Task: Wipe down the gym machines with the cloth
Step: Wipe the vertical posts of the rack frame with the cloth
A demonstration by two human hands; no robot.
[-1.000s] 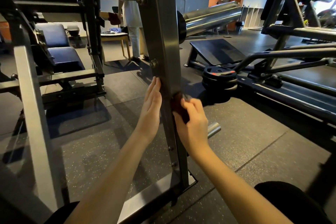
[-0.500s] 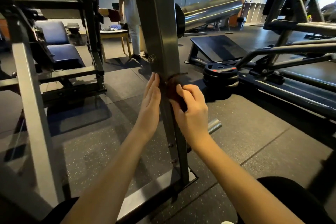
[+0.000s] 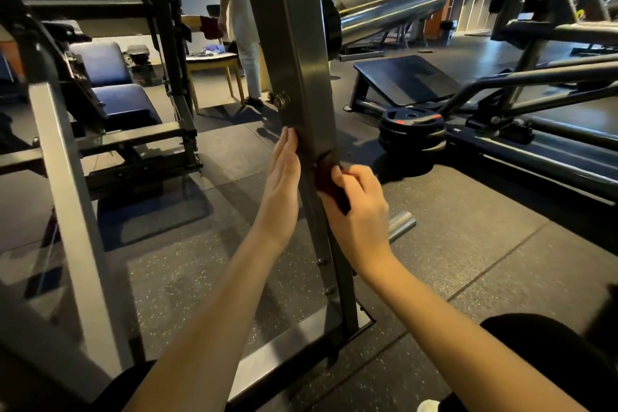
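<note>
Head view, centre of the frame: the right hand (image 3: 360, 211) has its fingers curled round a dark red cloth (image 3: 331, 186), pressing it against the right edge of the machine's grey upright post (image 3: 301, 60). The left hand (image 3: 282, 184) lies flat against the post's left face, fingers straight, holding nothing. Stacked weight plates (image 3: 413, 130) sit on the floor, right of centre.

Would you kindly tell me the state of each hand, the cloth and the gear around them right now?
post: upright, bolted, foot on the floor.
cloth: bunched, pressed to the post's front edge.
left hand: fingers straight, flat against the post's left face.
right hand: curled round the cloth, pressing it on.
weight plates: stacked flat on the floor.
blue seat: unoccupied.
</note>
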